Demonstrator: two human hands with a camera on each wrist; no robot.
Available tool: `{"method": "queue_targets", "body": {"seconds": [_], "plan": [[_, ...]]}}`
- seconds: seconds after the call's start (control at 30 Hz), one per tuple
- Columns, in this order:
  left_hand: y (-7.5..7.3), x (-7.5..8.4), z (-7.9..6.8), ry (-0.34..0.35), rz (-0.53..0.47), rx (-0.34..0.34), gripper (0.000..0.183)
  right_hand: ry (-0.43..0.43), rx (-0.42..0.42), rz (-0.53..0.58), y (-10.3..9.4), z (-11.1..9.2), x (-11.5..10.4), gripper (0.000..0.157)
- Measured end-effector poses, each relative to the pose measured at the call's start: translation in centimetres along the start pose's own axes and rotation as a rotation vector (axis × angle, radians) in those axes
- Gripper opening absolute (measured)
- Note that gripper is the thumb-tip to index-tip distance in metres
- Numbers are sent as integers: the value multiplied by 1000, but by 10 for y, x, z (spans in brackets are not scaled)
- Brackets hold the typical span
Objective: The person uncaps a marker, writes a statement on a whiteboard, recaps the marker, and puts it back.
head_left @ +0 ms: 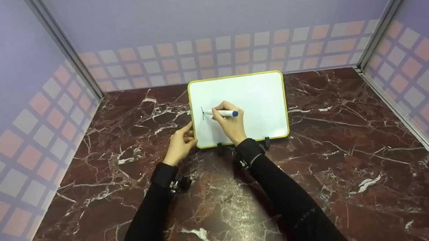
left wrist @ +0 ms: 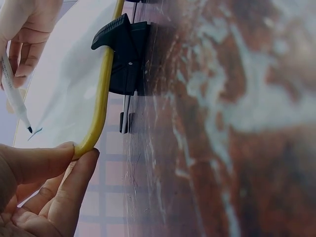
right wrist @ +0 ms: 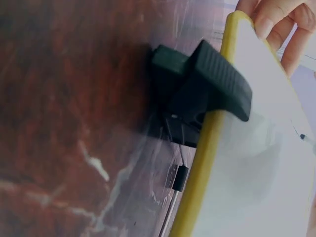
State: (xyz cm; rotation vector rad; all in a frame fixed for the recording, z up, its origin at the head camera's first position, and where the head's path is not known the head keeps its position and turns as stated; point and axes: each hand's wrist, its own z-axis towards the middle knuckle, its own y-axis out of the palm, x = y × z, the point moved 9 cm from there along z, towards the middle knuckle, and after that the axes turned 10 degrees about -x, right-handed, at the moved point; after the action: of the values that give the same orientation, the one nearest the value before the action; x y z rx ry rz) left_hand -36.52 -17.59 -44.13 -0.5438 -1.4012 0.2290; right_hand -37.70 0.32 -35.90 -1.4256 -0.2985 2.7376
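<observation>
A whiteboard (head_left: 261,96) with a yellow frame leans back on a black stand (left wrist: 123,59), whose clips hook over its bottom edge. My left hand (head_left: 181,144) pinches the board's lower left corner between thumb and fingers, as the left wrist view shows close up. In my right hand (head_left: 233,121) is a white marker (head_left: 223,113) with a blue end, held like a pen. Its dark tip (left wrist: 30,130) is right at the board's surface, near the left side. A short dark vertical stroke (head_left: 202,108) with a small mark beside it shows there.
The board stands on a dark red marbled table (head_left: 130,198) with white veins. Behind it rises a purple wall (head_left: 212,17) with pink and white squares, and side panels (head_left: 14,90) flank the table. A second stand clip (head_left: 267,142) sits beside my right wrist.
</observation>
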Motion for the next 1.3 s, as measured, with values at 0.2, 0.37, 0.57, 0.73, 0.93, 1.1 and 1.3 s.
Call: {"method": "queue_targets", "body": {"seconds": [0.2, 0.37, 0.57, 0.73, 0.93, 1.1, 1.3], "plan": [[0, -6, 2, -44, 6, -11, 69, 17, 36, -26, -6, 1, 2, 12], [-1, -8, 1, -61, 19, 4, 68, -5, 23, 4, -8, 2, -1, 12], [0, -6, 2, -51, 17, -1, 68, -15, 23, 14, -10, 6, -3, 11], [-1, -5, 3, -54, 29, 5, 68, -5, 20, -1, -11, 10, 9, 12], [-2, -5, 3, -50, 36, 9, 68, 24, -1, -31, -8, 5, 34, 16], [-2, -6, 3, -45, 30, 18, 68, -1, -6, -45, -9, -1, 36, 19], [-1, -5, 2, -40, 25, 9, 68, -32, 64, -40, -15, -3, 34, 18]]}}
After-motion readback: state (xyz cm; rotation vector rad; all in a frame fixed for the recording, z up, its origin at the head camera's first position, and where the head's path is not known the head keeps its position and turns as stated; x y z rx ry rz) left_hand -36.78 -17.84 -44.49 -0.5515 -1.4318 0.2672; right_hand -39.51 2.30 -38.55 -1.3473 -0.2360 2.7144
